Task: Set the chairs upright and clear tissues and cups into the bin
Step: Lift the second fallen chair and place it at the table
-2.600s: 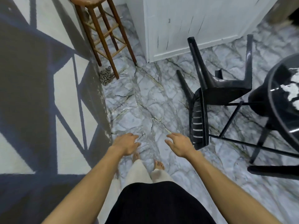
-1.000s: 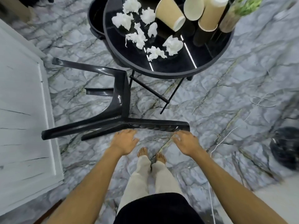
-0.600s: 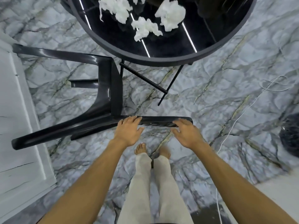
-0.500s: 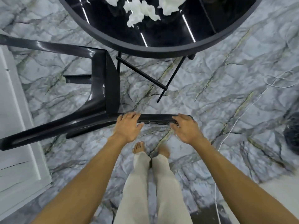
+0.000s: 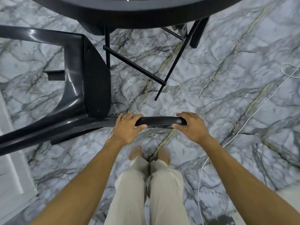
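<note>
A black plastic chair (image 5: 90, 88) lies tipped on its side on the marble floor, its legs pointing left. Its backrest top rail runs across the middle of the view. My left hand (image 5: 126, 127) wraps the rail at its left part, fingers over the top and thumb underneath. My right hand (image 5: 191, 125) grips the rail's right end the same way. The round black table (image 5: 146, 15) fills the top edge; the tissues and cups on it are out of view.
The table's thin metal legs and crossbar (image 5: 134, 67) stand just right of the chair seat. A white cabinet (image 5: 9, 159) runs along the left edge. A thin white cable (image 5: 243, 125) trails over the floor at right. My bare feet (image 5: 149, 155) stand just behind the rail.
I have walked round to the chair's back and bent lower. Both hands went from hovering over the rail to closing round it. The tissues and cups slid out of the top.
</note>
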{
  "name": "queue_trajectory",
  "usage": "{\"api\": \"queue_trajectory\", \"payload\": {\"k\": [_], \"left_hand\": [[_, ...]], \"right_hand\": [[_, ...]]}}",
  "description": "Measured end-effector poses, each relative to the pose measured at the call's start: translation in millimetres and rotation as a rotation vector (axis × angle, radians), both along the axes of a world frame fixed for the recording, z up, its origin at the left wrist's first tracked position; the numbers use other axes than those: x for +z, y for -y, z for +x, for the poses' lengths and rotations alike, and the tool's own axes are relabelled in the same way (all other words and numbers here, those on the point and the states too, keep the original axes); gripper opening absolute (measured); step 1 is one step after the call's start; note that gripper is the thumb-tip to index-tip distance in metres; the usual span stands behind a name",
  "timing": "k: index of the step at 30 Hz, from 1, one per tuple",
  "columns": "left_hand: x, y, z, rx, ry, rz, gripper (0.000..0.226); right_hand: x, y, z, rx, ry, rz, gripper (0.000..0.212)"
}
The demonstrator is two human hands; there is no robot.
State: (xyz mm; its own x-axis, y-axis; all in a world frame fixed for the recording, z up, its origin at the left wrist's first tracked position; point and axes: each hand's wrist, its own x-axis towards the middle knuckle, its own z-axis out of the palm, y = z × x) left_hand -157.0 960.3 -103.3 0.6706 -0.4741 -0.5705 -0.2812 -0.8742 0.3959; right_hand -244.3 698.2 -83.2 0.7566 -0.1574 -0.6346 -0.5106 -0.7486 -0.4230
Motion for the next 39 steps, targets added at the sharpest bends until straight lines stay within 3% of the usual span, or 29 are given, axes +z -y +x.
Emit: {"api": "queue_trajectory", "payload": {"k": [4, 7, 19, 25, 33, 39], "left_hand": [[-8, -6, -2, -0.009, 0.037, -0.052, 0.062], [-7, -4, -1, -0.021, 0.026, -0.03, 0.054], [32, -16, -13, 0.024, -0.015, -0.025, 0.054], [82, -22, -27, 0.022, -0.04, -0.087, 0.076], [178, 18, -60, -0.048, -0.068, -0.299, 0.057], [242, -3, -69, 0.088, -0.094, -0.439, 0.039]], "right_hand": [[-3, 5, -3, -0.024, 0.047, 0.058, 0.039], [-2, 5, -3, -0.021, 0.075, 0.05, 0.036], [55, -8, -15, 0.047, 0.081, 0.029, 0.043], [100, -9, -35, 0.03, 0.128, 0.08, 0.052], [180, -27, -54, 0.044, 0.242, 0.162, 0.054], [243, -54, -58, 0.008, 0.34, 0.206, 0.047]]}}
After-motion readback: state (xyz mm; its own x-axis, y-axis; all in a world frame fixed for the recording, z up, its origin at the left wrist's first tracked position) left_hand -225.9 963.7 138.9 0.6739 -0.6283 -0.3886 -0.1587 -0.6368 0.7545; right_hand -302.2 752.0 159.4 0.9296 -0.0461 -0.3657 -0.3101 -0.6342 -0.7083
